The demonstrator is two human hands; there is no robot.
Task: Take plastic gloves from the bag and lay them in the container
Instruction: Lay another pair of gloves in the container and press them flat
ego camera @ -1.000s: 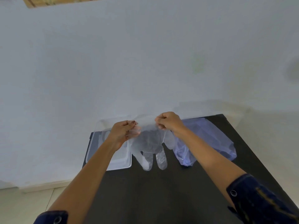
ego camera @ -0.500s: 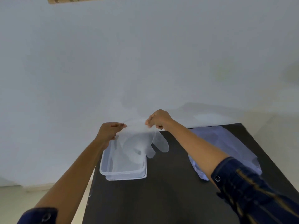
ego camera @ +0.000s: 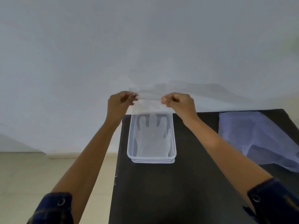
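Laying glove into container.
Left hand [ego camera: 120,104] and right hand [ego camera: 178,103] pinch glove [ego camera: 151,105] cuff above container [ego camera: 151,159] far end; bag [ego camera: 258,139] right on tabletop [ego camera: 178,191]. Next: lower, release.

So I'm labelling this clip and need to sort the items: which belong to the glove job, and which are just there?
Part of the job:
- left hand and right hand, pinching the plastic glove
- clear container, glove fingers showing inside
- plastic bag

Just there:
- black table
- white wall
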